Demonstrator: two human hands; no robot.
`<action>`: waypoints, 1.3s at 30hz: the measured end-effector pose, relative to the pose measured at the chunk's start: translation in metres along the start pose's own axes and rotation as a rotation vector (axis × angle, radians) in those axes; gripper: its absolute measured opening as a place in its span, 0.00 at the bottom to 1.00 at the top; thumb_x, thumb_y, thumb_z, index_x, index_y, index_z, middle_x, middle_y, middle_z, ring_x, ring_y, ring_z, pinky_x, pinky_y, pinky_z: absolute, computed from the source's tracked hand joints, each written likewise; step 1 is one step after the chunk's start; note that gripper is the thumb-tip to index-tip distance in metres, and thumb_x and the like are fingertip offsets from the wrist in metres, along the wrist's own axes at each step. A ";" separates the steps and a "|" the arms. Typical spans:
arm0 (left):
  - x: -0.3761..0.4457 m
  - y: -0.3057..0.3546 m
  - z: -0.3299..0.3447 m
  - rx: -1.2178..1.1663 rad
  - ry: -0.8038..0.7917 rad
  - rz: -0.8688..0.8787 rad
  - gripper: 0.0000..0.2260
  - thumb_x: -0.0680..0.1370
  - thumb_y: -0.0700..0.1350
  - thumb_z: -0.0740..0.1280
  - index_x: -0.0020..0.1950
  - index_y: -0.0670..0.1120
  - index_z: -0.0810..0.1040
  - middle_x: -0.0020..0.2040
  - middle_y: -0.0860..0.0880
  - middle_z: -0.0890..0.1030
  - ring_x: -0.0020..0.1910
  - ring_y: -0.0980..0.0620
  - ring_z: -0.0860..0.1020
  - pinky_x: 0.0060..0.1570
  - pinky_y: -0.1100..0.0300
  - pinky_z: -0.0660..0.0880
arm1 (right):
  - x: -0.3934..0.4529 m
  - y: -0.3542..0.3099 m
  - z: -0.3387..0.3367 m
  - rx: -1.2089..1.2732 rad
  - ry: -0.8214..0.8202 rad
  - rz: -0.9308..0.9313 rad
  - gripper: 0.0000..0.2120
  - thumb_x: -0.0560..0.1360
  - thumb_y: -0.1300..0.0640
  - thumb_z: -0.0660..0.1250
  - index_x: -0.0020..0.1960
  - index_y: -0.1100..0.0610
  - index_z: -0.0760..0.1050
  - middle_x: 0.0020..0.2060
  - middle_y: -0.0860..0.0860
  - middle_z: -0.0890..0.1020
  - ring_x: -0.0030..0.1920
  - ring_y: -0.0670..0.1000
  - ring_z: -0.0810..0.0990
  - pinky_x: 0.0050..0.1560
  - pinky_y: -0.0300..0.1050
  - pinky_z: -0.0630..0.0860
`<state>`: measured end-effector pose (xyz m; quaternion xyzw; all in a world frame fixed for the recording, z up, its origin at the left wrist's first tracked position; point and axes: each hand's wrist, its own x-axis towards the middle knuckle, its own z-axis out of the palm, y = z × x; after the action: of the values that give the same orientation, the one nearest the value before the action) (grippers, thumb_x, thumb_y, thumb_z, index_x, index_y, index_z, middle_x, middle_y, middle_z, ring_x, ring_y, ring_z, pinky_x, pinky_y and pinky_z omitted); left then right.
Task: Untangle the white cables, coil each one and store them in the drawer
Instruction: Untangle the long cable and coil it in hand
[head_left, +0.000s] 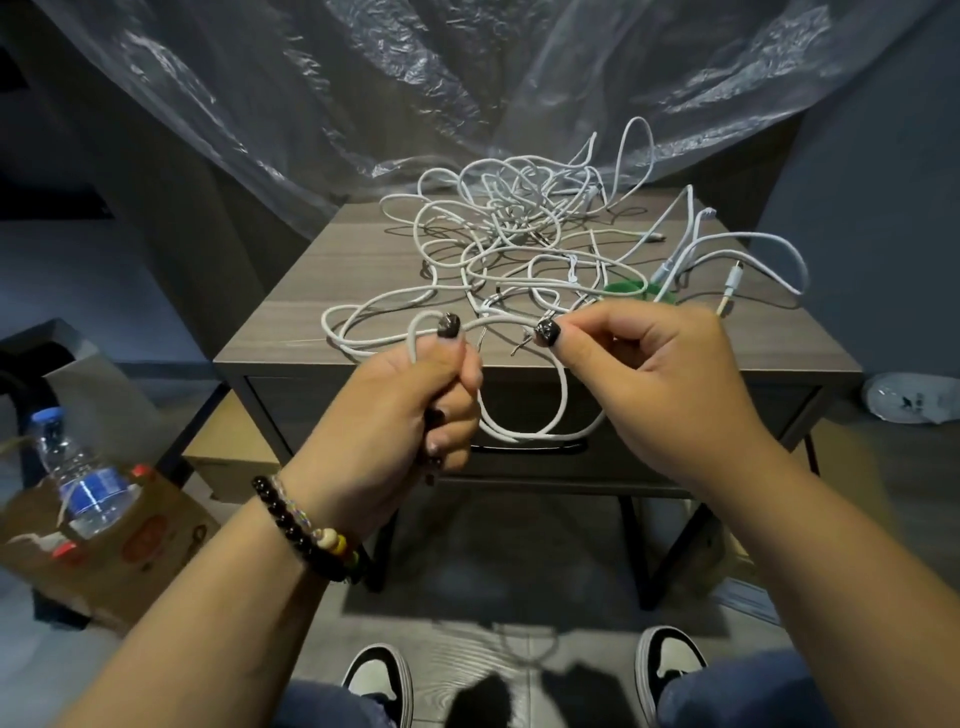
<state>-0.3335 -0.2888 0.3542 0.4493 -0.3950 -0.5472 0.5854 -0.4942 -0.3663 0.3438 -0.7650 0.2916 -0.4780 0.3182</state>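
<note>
Cables (519, 244) lie tangled in a white heap on our desk (311, 291), above its closed drawer (623, 415). Our left hand (400, 410) has its grip clenched round one cable's loop (540, 415), which hangs before the drawer. Our right hand (660, 374) pinches that cable between thumb and forefinger at the desk's front edge.

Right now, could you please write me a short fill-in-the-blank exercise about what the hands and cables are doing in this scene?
1. The left hand grips loops of a white ____.
2. The tangled cables lie on top of the ____.
3. The drawer under the tabletop is ____.
4. The left wrist wears a beaded ____.

Missing words: cable; table; closed; bracelet
</note>
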 end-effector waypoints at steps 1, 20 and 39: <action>0.001 0.002 -0.001 -0.071 0.014 0.022 0.10 0.74 0.48 0.58 0.37 0.44 0.68 0.26 0.52 0.59 0.20 0.59 0.57 0.19 0.69 0.56 | 0.000 0.000 -0.001 -0.016 -0.042 -0.005 0.05 0.75 0.61 0.70 0.43 0.55 0.84 0.33 0.53 0.83 0.33 0.55 0.78 0.34 0.47 0.74; 0.009 -0.003 -0.001 0.304 0.261 0.052 0.15 0.77 0.56 0.60 0.44 0.44 0.72 0.31 0.46 0.60 0.26 0.53 0.58 0.27 0.62 0.54 | -0.010 0.004 0.015 -0.371 -0.172 -0.313 0.11 0.77 0.53 0.62 0.48 0.54 0.83 0.32 0.48 0.76 0.34 0.52 0.75 0.34 0.52 0.73; 0.020 0.004 -0.012 -0.203 0.389 0.308 0.13 0.82 0.46 0.52 0.39 0.46 0.68 0.27 0.52 0.67 0.24 0.56 0.65 0.26 0.64 0.63 | -0.021 -0.015 0.030 -0.205 -0.304 -0.251 0.10 0.77 0.56 0.63 0.50 0.55 0.83 0.33 0.46 0.76 0.34 0.45 0.74 0.33 0.45 0.72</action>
<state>-0.3191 -0.3077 0.3540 0.4196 -0.2821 -0.3919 0.7686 -0.4730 -0.3346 0.3336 -0.8869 0.1899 -0.3609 0.2169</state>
